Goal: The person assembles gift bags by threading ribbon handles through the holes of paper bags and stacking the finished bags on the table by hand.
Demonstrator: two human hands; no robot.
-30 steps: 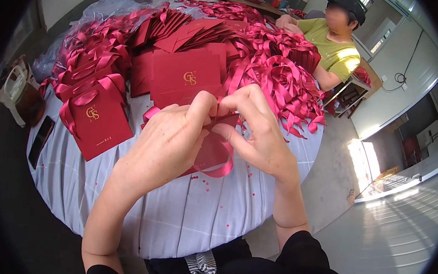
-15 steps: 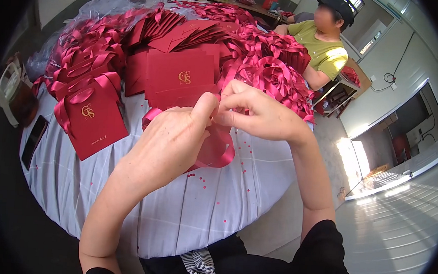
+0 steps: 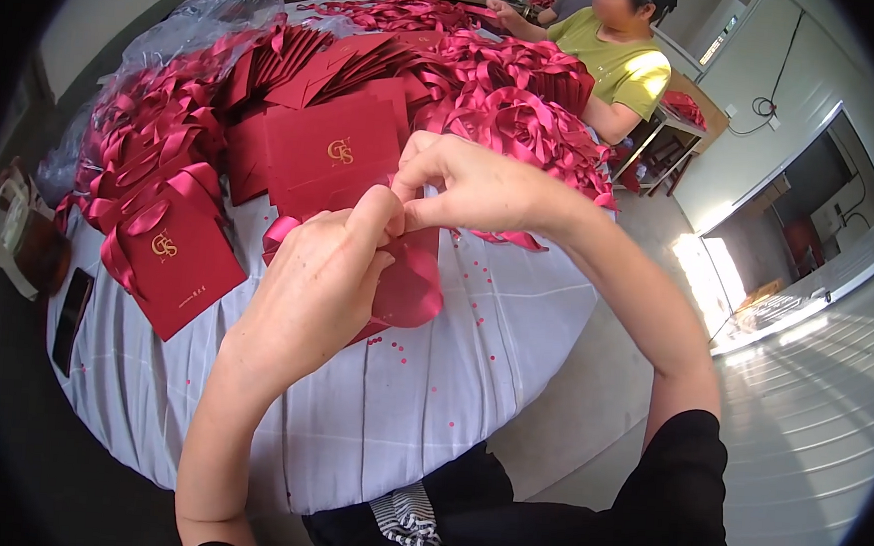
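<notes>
Both hands meet above the near middle of the table. My left hand [image 3: 317, 276] is closed, its thumb and fingers pinching a dark pink satin ribbon [image 3: 418, 290] that hangs in a loop below the fingers. Against those fingertips, my right hand [image 3: 477, 185] is also closed in a pinch on the ribbon; the exact spot held is mostly hidden. Part of a red paper bag shows under the loop. Just beyond the hands lie red paper bags [image 3: 315, 145] with a gold emblem. Another red bag [image 3: 182, 262] with ribbon handles lies to the left.
Heaps of ribboned bags [image 3: 511, 122] cover the far side of the table. Clear plastic wrap [image 3: 207, 24] lies at far left, a dark phone [image 3: 73, 321] at the left edge. Small red dots [image 3: 393, 345] dot the grey cloth [image 3: 347, 438]. A co-worker [image 3: 610, 58] sits at far right.
My view has shifted slightly, and my joined hands sit a little further left in it. The ribbon loop hangs differently. The co-worker's hand is now raised with ribbon.
</notes>
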